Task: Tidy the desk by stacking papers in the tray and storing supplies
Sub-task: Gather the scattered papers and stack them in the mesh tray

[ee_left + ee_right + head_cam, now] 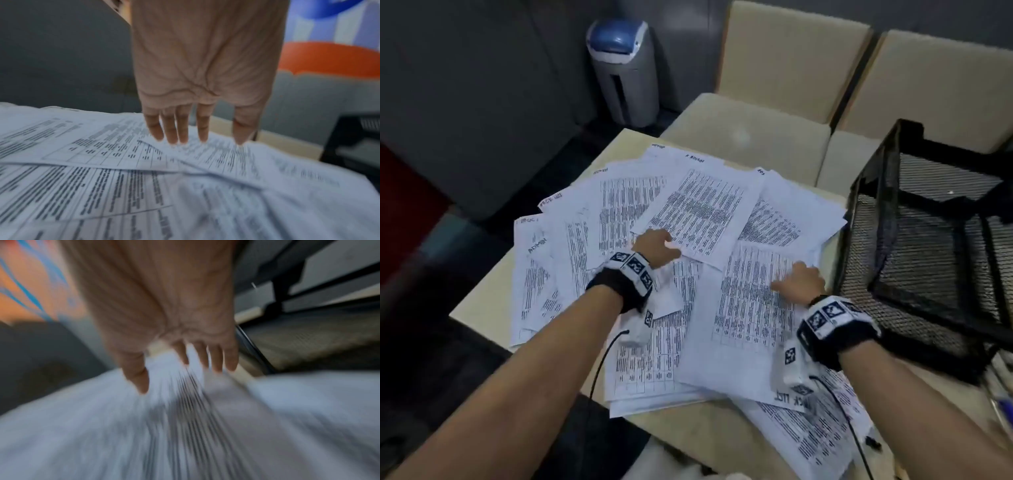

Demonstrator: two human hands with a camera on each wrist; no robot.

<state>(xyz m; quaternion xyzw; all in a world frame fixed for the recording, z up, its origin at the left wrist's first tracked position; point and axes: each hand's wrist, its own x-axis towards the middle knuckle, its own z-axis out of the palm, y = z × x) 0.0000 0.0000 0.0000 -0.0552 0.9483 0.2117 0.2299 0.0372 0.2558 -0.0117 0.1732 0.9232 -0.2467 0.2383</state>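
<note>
From the head view, lots of printed papers (688,246) lie spread out in a messy fan on the desk (482,308). The left hand (654,248) rests on the near edge of one top sheet, with its fingers loose and not clenched. It grips nothing. The right hand (799,281) lies on another sheet just to the right of the left hand. Its fingers are straight and it holds nothing too. The black mesh tray (928,240) stands just to the right of the right hand, and no paper shows inside it. A grey bin with a blue lid (623,68) stands on the floor, far beyond both hands.

From the left wrist view, the left hand (205,81) is flat with straight fingers (172,129), and the tips touch the paper. More sheets lie under the palm and back toward the wrist.

From the right wrist view, the picture is very blurry. The right hand (174,321) is spread open over the papers (185,418), and the tray (308,337) sits to the right of the fingers.

The step looks like gathering the sheets into one pile. To do it well, push both flat hands toward each other so the sheets slide together. Go slowly so none fall off the desk. Square up the edges before lifting the pile into the tray.
</note>
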